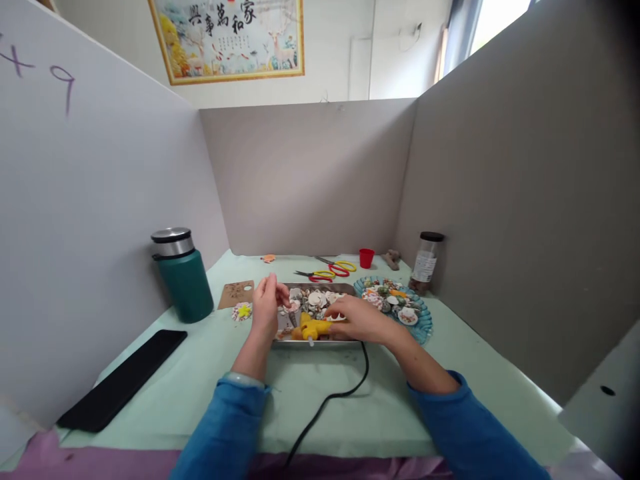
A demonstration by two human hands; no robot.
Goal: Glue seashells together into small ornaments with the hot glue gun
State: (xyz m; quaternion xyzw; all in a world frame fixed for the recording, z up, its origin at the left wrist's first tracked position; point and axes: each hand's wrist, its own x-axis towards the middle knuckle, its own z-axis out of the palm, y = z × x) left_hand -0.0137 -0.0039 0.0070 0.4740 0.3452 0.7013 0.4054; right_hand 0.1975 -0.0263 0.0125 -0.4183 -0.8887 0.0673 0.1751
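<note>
My right hand [359,319] is closed around the handle end of a yellow hot glue gun [314,327], whose nozzle points down and left near the front rim of a metal tray [320,343]. A black cord [345,395] runs from under that hand toward the table's front edge. Assorted seashells [316,301] fill much of the tray. Over the tray's left end, my left hand [269,303] is raised with its fingers loosely bent and apart; I see nothing in it. Left of it lies a small shell cluster with a yellow centre [242,311].
Right of the tray, a blue plate [426,327] holds more shells beside a black-lidded jar [425,263]. Behind are scissors [323,274] and a red cup [367,258]. A brown board [235,294], green flask [185,283] and black flat object [125,380] lie left. Grey partitions enclose the table.
</note>
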